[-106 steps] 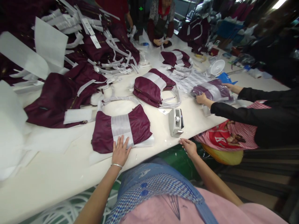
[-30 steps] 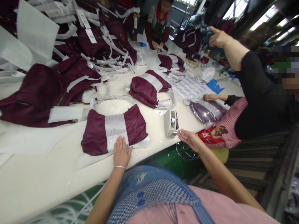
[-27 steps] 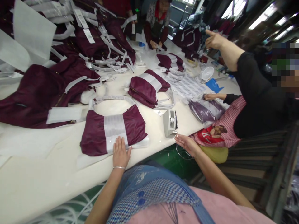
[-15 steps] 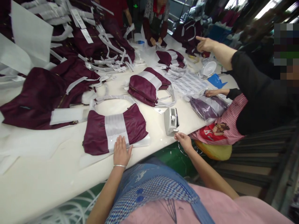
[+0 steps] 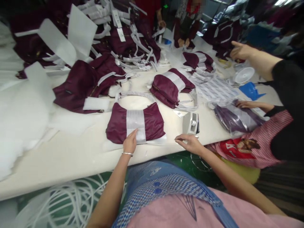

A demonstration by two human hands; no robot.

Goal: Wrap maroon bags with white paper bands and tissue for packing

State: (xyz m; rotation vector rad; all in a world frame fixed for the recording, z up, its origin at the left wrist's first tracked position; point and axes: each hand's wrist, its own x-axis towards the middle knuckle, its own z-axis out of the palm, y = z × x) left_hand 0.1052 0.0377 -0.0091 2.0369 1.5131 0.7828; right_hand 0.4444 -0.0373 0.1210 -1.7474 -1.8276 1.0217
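A maroon handbag point(image 5: 117, 123) lies flat before me with a white wrapping band point(image 5: 135, 118) around its middle. My left hand point(image 5: 129, 143), turned on edge, presses its closed fingers on the band's near end; some fingers are hidden. To the right, my right hand point(image 5: 190, 143) hovers over the table's front edge, thumb and fingertips pinched together. Whatever is in that pinch is too small to make out. Just behind it stands a grey tape dispenser point(image 5: 188, 122). The bag's wrapped strap point(image 5: 137, 93) loops out behind it.
Another banded handbag point(image 5: 172, 87) lies beyond. Unwrapped maroon bags point(image 5: 83, 84) are heaped at the left, with white foam sheets point(image 5: 26, 120). At the right, a co-worker's hand point(image 5: 249, 104) rests on a plastic-bagged handbag point(image 5: 237, 118); another arm point(image 5: 258, 57) points across the table. White tubing point(image 5: 71, 199) lies below.
My right hand has moved left, away from the tape dispenser, with its fingers pinched. My left hand has turned from flat to edge-on at the band. The view has swung left.
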